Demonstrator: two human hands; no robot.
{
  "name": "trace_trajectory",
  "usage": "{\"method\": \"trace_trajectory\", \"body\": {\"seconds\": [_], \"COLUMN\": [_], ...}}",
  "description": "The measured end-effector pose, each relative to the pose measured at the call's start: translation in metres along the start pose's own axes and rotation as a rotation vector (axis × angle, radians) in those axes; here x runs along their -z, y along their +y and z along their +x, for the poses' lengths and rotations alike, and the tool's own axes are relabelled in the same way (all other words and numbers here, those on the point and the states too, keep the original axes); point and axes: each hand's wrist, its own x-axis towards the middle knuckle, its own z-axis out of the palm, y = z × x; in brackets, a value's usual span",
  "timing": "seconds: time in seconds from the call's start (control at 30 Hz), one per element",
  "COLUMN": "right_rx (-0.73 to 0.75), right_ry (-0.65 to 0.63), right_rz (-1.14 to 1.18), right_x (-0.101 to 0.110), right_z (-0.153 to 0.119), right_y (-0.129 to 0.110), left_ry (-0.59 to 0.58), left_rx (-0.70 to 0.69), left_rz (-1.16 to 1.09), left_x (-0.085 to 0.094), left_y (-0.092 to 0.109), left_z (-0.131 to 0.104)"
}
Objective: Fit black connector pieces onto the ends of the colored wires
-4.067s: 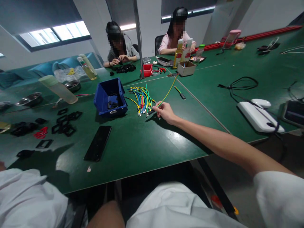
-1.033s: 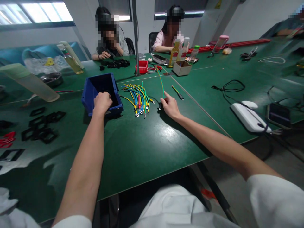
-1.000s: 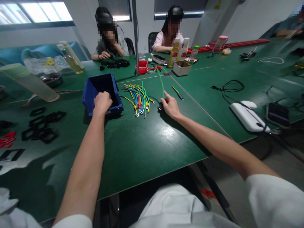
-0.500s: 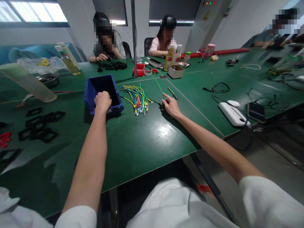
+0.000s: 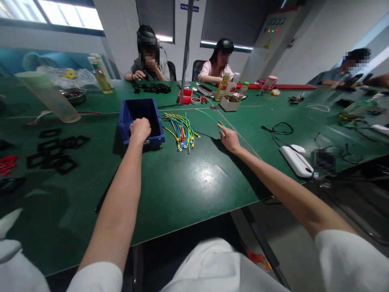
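Observation:
My left hand (image 5: 140,129) reaches over the front of a blue bin (image 5: 156,140), its fingers curled down inside and mostly hidden. Whatever they grip does not show. Out to the right, my right hand (image 5: 229,138) is low over the table, thumb and forefinger closed on a thin green wire (image 5: 207,115) that curves away to the far left. Between the hands lies a bundle of short yellow, blue, green and red wires (image 5: 182,127) with metal ring terminals at the near ends. A short yellow-green piece behind my right fingertips is mostly covered.
Black square frames (image 5: 65,163) lie at left near a frosted bottle (image 5: 50,99). A red box (image 5: 186,96), a small carton (image 5: 229,104) and bottles stand by a metal pole (image 5: 186,56). A white power strip (image 5: 295,160) is at right. Other people sit across the table.
My right hand has shifted a little to the right with the green wire, which now lies at a flatter angle. My left hand stays in the bin. The view has tilted slightly upward.

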Motion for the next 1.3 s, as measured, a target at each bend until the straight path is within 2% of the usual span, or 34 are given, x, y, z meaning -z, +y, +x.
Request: {"method": "trace_trajectory", "body": {"seconds": [0.2, 0.4, 0.53, 0.8, 1.07, 1.17, 1.3], "right_rx": [-0.075, -0.066, -0.108, -0.120, 0.017, 0.032, -0.060], "right_ry": [0.064, 0.060, 0.027, -0.026, -0.177, -0.168, -0.093], "right_rz": [-0.112, -0.208, -0.303, -0.334, -0.437, -0.419, -0.361], "right_x": [-0.014, -0.018, -0.020, -0.016, -0.011, -0.014, -0.019], "right_z": [0.010, 0.015, 0.017, 0.015, 0.023, 0.028, 0.030], "right_y": [0.021, 0.038, 0.037, 0.029, 0.016, 0.019, 0.028], "left_ry": [0.035, -0.023, -0.004, -0.011, -0.036, -0.042, -0.045], "left_rx": [-0.027, 0.014, 0.005, 0.015, 0.013, 0.009, 0.010], "left_rz": [0.057, 0.077, 0.111, 0.122, 0.134, 0.143, 0.156], "left_x": [0.000, 0.000, 0.001, 0.003, 0.002, 0.001, -0.001], "left_y": [0.002, 0.003, 0.004, 0.007, 0.006, 0.007, 0.008], "left_z": [-0.001, -0.002, -0.004, -0.007, -0.005, -0.004, -0.002]}}
